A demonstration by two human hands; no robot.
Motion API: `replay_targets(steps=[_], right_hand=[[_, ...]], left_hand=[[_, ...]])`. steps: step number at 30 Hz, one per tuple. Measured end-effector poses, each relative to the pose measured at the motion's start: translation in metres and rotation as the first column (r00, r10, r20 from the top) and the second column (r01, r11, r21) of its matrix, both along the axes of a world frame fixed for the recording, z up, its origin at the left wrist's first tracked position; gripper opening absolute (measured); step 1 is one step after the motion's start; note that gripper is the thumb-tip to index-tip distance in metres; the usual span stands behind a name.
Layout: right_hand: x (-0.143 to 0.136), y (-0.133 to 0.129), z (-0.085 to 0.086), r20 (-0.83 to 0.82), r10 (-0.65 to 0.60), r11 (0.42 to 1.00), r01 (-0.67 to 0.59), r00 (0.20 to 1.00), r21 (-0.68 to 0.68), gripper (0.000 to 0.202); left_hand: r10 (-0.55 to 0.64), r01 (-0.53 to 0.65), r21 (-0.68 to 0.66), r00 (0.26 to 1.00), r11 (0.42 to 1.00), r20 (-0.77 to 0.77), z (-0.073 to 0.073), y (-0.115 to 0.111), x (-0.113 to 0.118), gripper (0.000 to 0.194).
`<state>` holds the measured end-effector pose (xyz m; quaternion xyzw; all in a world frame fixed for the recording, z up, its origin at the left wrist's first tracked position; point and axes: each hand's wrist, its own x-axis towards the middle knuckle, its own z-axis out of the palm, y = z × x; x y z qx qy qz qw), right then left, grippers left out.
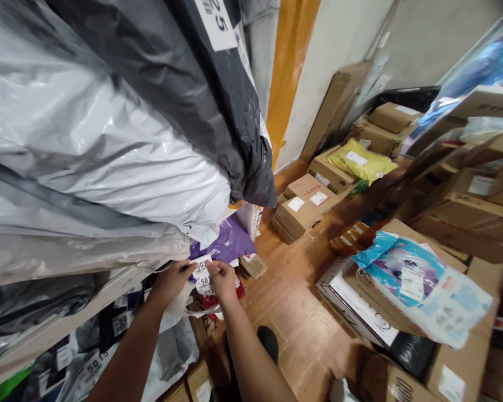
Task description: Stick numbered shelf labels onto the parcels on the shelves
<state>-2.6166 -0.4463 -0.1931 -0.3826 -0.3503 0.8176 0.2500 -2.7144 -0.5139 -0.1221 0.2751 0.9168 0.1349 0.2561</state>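
A white strip of printed number labels (204,282) hangs between my two hands, with the digits "503" and "501" readable on it. My left hand (174,286) pinches the strip's upper left edge. Closed on its upper right edge, my right hand (223,280) has thumb and fingers together. Just beyond the strip lies a purple mailing bag (228,237), partly covered by a white bag (167,184) bulging from the shelf. Something red (240,288) shows beside my right hand; its kind is hidden.
Dark grey parcel bags (235,111) overhang the shelf (121,296) on the left. Cartons (304,192) and a yellow bag (362,159) line the wall. On the right, stacked boxes carry a blue-and-white package (423,285). A small box (254,265) sits on the wooden floor (293,301).
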Motion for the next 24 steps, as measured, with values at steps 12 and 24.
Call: replay_targets(steps=[12,24], right_hand=[[0.001,-0.001,-0.007,0.109,0.017,0.997,-0.025,0.994,0.076,0.047],[0.01,0.0,-0.014,0.078,0.1,0.98,-0.111,0.992,0.166,0.044]], left_hand=[[0.06,-0.084,-0.124,0.98,0.989,-0.19,-0.003,0.01,0.019,0.034],[-0.005,-0.045,-0.143,0.943,0.989,-0.333,0.007,-0.003,0.036,0.042]])
